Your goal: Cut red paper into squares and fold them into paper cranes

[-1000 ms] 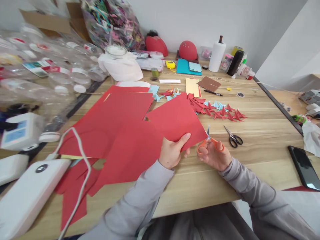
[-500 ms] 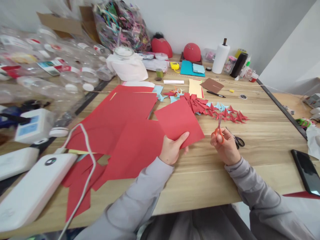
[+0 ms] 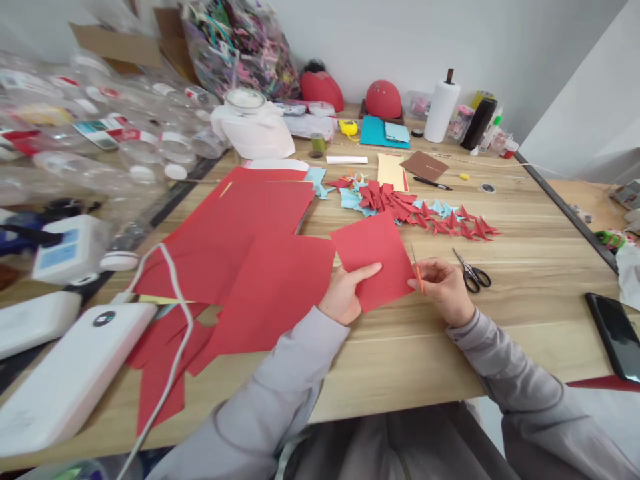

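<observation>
A red paper square point(image 3: 373, 250) is held by my left hand point(image 3: 347, 293), whose thumb lies across its face. My right hand point(image 3: 443, 287) grips small orange-handled scissors point(image 3: 419, 277), their blades pointing up beside the square's right edge. Black-handled scissors point(image 3: 473, 272) lie on the table just behind my right hand. Large red sheets point(image 3: 240, 233) spread out to the left of my left hand. Beyond the square sit folded red paper pieces point(image 3: 385, 199) and red and light blue star-like shapes point(image 3: 470, 227).
Plastic bottles point(image 3: 90, 147) crowd the left side, near a white power bank point(image 3: 70, 380) with a white cable point(image 3: 180, 353). A phone point(image 3: 613, 333) lies at the right. Along the back stand a white roll point(image 3: 442, 110), a black bottle point(image 3: 479, 123) and a yellow tape measure point(image 3: 348, 127).
The red square has moved right and a little down with my left hand. My right hand has turned the orange scissors and brought them beside the square, uncovering the black-handled scissors.
</observation>
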A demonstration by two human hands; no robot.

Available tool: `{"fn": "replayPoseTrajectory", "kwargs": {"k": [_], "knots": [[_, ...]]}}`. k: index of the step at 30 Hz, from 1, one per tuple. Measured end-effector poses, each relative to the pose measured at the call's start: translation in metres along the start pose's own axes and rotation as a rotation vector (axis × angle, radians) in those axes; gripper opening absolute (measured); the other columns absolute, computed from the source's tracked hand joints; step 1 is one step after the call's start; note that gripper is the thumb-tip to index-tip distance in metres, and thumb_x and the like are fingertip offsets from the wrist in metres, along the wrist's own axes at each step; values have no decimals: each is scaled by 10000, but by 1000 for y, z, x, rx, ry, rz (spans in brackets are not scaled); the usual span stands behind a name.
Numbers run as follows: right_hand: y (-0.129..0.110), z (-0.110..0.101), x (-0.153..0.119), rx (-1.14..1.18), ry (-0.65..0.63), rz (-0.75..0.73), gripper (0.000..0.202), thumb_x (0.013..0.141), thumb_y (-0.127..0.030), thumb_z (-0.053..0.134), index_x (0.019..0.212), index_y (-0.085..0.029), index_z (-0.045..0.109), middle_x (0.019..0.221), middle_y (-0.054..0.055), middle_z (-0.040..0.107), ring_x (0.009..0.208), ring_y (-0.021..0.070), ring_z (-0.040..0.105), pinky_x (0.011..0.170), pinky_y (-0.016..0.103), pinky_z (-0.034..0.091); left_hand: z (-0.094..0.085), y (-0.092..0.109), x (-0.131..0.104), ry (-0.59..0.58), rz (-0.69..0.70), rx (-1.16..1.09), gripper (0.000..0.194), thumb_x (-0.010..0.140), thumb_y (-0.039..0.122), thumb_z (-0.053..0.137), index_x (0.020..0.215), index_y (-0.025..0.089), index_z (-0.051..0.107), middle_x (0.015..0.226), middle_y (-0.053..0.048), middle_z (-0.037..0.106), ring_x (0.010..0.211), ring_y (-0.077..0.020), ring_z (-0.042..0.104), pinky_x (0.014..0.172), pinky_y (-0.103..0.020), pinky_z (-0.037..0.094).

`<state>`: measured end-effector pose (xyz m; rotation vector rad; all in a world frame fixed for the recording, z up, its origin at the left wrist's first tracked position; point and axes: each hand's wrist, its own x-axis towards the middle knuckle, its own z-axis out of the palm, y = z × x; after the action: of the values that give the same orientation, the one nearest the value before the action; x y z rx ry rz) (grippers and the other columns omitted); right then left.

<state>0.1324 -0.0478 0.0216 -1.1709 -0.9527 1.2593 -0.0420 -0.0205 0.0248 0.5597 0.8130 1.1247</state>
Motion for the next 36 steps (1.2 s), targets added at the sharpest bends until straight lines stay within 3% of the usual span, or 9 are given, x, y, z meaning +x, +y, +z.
{"fn": "replayPoseTrajectory", "kwargs": {"k": [5, 10, 17, 20, 22, 25, 30, 34, 36], "knots": [[4, -2, 1, -61, -36, -30, 410, 465, -259, 901, 779, -183, 648, 626, -16, 690, 523, 122, 598, 506, 253, 483, 2, 0, 2, 57, -7, -38, 432, 570, 282, 866, 939, 171, 671, 982, -77, 742, 896, -242, 704, 823, -393, 580], [11, -18, 8, -170, 123, -107, 425, 522, -340, 870, 765, -198, 552, 603, -26, 651, 473, 102, 539, 445, 222, 405, 1, -2, 3, 75, 54, -37, 450, 528, 281, 890, 915, 170, 689, 939, -56, 747, 871, -230, 707, 829, -381, 578], [1, -104, 20, -690, 535, -253, 484, 603, -411, 771, 990, -162, 622, 948, 78, 673, 514, 90, 508, 457, 237, 378, 1, -5, 0, 2, 133, 39, 408, 542, 304, 884, 887, 169, 715, 946, -65, 749, 918, -235, 697, 848, -376, 569], [-6, -148, 21, -897, 700, -218, 471, 555, -368, 769, 941, -126, 648, 912, 100, 673, 554, 115, 530, 517, 269, 418, 0, -8, 0, -21, 131, 55, 406, 553, 308, 878, 900, 170, 719, 955, -68, 749, 898, -236, 700, 837, -383, 572], [-9, -170, 21, -1014, 718, -157, 351, 536, -342, 764, 794, -122, 674, 759, 88, 668, 595, 150, 548, 544, 285, 431, 0, -9, 1, -25, 140, 67, 408, 550, 307, 880, 898, 169, 718, 949, -70, 750, 893, -238, 701, 831, -385, 573], [-14, -190, 22, -884, 605, 46, 351, 493, -332, 790, 743, -118, 669, 615, 58, 651, 528, 149, 540, 487, 274, 418, 0, -10, 1, -16, 146, 70, 421, 540, 313, 883, 899, 171, 714, 958, -71, 749, 909, -245, 700, 842, -396, 571], [-21, -191, 26, -824, 429, 202, 348, 457, -292, 824, 707, -107, 668, 538, 48, 645, 426, 110, 487, 420, 240, 372, 0, -7, 1, -2, 133, 52, 422, 539, 320, 882, 897, 169, 718, 969, -75, 749, 939, -263, 696, 871, -419, 562], [-14, -166, 21, -927, 457, 82, 297, 628, -331, 735, 834, -122, 686, 638, 43, 674, 561, 149, 583, 536, 254, 439, 2, -5, 0, 16, 129, 25, 439, 524, 326, 888, 895, 168, 715, 973, -81, 750, 961, -269, 692, 899, -423, 552], [-10, -148, 14, -1231, 351, -59, 206, 743, -323, 629, 821, -145, 698, 697, 54, 685, 646, 171, 617, 612, 270, 448, 3, -4, -1, 33, 128, 18, 447, 522, 325, 888, 900, 166, 714, 976, -85, 749, 969, -274, 689, 905, -423, 549]]}}
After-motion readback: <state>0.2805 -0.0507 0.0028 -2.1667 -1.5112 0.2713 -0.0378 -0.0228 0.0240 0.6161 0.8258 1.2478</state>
